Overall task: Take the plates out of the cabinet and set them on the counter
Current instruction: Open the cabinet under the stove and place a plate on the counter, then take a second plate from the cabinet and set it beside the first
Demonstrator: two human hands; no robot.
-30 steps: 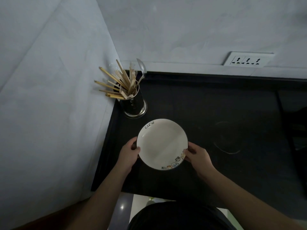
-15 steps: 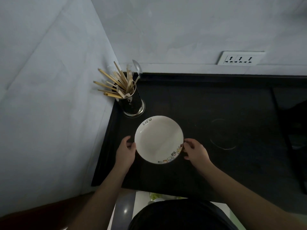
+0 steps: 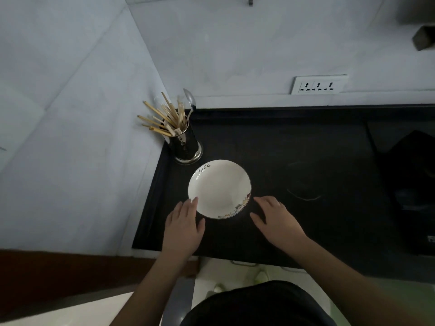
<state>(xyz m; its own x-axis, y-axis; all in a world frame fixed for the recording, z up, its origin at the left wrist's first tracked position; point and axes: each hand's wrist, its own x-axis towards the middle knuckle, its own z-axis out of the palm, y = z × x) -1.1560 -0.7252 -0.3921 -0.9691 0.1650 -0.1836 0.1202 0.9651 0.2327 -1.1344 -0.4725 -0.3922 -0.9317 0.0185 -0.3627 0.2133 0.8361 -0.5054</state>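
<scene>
Round white ceramic plate (image 3: 219, 188) lies on black desk (image 3: 294, 147); both hands' grips, left (image 3: 183, 225) and right (image 3: 275, 218), are spread and empty; cabinet unseen.

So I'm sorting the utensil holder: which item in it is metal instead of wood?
The spoon, at the back of the utensil holder. Its shiny grey bowl stands above the pale wooden chopsticks, which fan out toward the left wall.

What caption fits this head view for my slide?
White plate resting on the black counter beside a chopstick holder, left hand and right hand open alongside.
</scene>
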